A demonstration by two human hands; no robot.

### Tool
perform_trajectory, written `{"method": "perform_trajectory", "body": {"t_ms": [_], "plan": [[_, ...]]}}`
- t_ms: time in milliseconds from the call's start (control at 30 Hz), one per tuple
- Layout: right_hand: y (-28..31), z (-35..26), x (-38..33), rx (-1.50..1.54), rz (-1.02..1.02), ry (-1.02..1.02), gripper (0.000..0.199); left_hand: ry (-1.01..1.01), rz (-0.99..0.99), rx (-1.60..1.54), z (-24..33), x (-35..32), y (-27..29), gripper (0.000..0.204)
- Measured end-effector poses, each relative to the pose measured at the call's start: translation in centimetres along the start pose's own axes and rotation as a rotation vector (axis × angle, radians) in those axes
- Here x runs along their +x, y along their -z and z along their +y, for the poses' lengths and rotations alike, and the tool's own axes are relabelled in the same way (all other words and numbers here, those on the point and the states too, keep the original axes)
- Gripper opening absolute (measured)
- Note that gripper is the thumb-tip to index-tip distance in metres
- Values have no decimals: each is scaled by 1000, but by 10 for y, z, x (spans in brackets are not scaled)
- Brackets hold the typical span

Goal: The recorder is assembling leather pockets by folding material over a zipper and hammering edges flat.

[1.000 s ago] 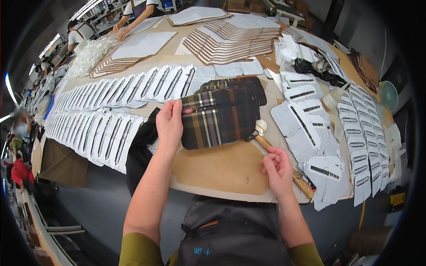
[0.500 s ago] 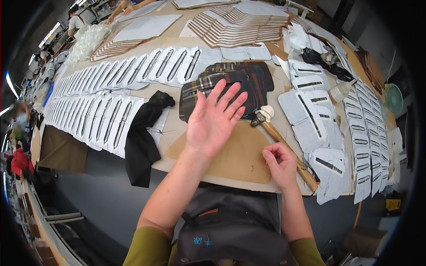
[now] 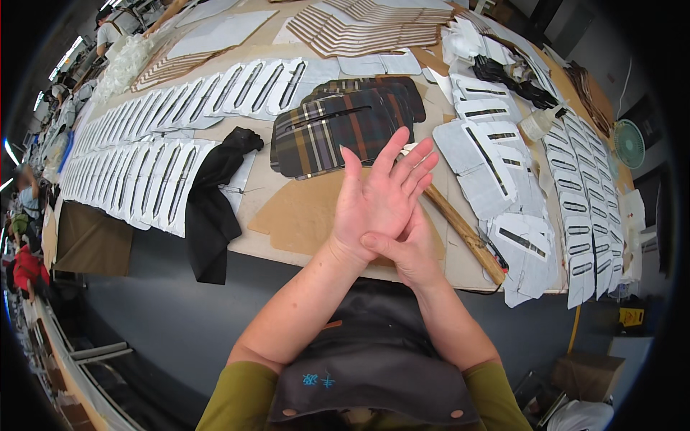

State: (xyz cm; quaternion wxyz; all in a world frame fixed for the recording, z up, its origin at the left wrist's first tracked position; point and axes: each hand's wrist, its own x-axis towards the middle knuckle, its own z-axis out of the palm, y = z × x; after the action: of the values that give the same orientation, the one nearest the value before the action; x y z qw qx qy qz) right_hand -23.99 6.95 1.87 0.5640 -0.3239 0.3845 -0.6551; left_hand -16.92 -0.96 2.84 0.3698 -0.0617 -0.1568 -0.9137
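Note:
My left hand (image 3: 376, 202) is raised over the near edge of the table, palm up with the fingers spread. Nothing lies in it. Around its wrist is my right hand (image 3: 411, 253), thumb across the inner side and fingers mostly hidden behind. Beneath both hands lies a tan card template (image 3: 291, 215) with a curved edge. A stack of dark plaid fabric pieces (image 3: 323, 136), the top one with a slit, sits just beyond. To the right a hammer (image 3: 463, 233) rests with its wooden handle toward me; my left hand covers its head.
Rows of white-backed pieces with slits (image 3: 162, 176) cover the left; more pieces (image 3: 474, 169) lie at right. Black cloth (image 3: 219, 194) hangs over the front edge. A plastic bottle (image 3: 533, 127) stands at right, brown-edged panels (image 3: 366, 32) at the back. Another person (image 3: 108, 32) is far left.
My right hand has moved left from beside the hammer handle and taken hold of my left wrist. The left hand has shifted right and down. The view has shifted slightly.

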Motion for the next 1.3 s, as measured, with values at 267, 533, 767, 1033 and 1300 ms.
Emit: {"method": "perform_trajectory", "body": {"t_ms": [267, 533, 767, 1033, 1300], "plan": [[5, 10, -1, 44, 24, -35, 94, -28, 74, 220, -6, -7, -4, 91], [18, 4, -3, 23, -64, -86, 100, 35, -34, 95, 6, -7, 3, 95], [14, 3, -8, 53, -120, -82, 102, 40, -44, 48, 18, -11, 0, 103], [19, 9, -8, -96, -106, -66, 92, 145, -99, -7, 9, -22, 0, 107], [24, 14, -15, -106, -113, -15, 90, 212, -152, -77, 8, -27, 6, 99]]}}
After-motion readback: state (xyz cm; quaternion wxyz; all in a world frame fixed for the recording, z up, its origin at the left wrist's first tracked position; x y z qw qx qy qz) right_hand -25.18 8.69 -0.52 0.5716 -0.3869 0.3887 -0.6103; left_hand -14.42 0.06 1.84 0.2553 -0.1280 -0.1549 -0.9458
